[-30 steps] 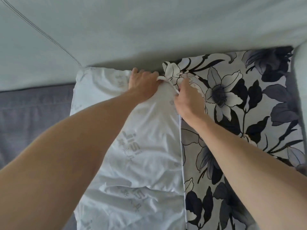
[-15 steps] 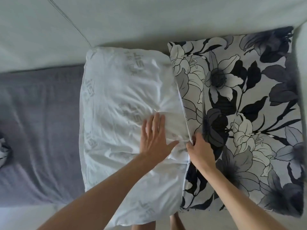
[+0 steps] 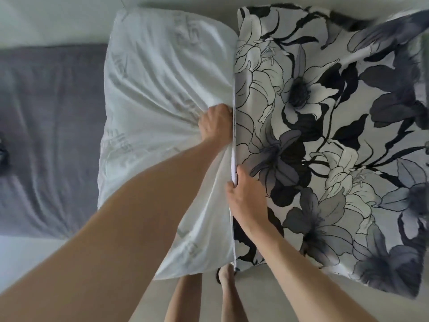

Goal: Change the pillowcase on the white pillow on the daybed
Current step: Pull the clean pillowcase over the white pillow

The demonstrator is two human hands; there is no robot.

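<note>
On the daybed (image 3: 46, 135) — left hand (image 3: 214, 123) bunching white pillow (image 3: 151, 89), right hand (image 3: 246, 196) pinching floral pillowcase (image 3: 325, 135) edge

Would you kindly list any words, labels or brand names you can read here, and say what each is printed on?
Faint grey lettering repeats across the white crumpled fabric pillow: too pale, creased and turned to read.
The black, grey and white floral pillowcase: no text, only flowers.
The grey daybed cover: no text visible.

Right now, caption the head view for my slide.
Left hand bunches the white pillow while the right hand pinches the open edge of the floral pillowcase.
</note>
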